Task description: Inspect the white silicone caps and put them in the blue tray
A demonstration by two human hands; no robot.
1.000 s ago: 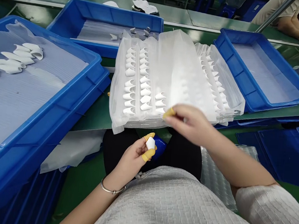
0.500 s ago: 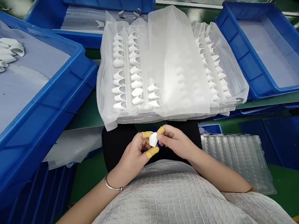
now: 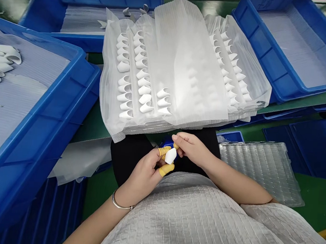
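Note:
Above my lap, my left hand pinches a small white curved piece between thumb and fingers capped in yellow finger cots. My right hand is just beyond it to the right, fingers curled in and thumb pointing left. Its yellow-capped fingertip is close to the piece's upper edge; whether it touches, or grips anything, is hidden. A small blue object shows behind the fingers. Ahead, similar white pieces stand in rows in a clear tray, partly covered by a translucent sheet.
A blue bin at left holds more white pieces on lined sheets. Another blue bin with a few pieces stands behind it, and a third at back right. A clear ridged tray lies lower right.
The white piece has tilted and shifted slightly right and down in my left hand. My right thumb has lifted away from it, and the right fingers have curled beyond it.

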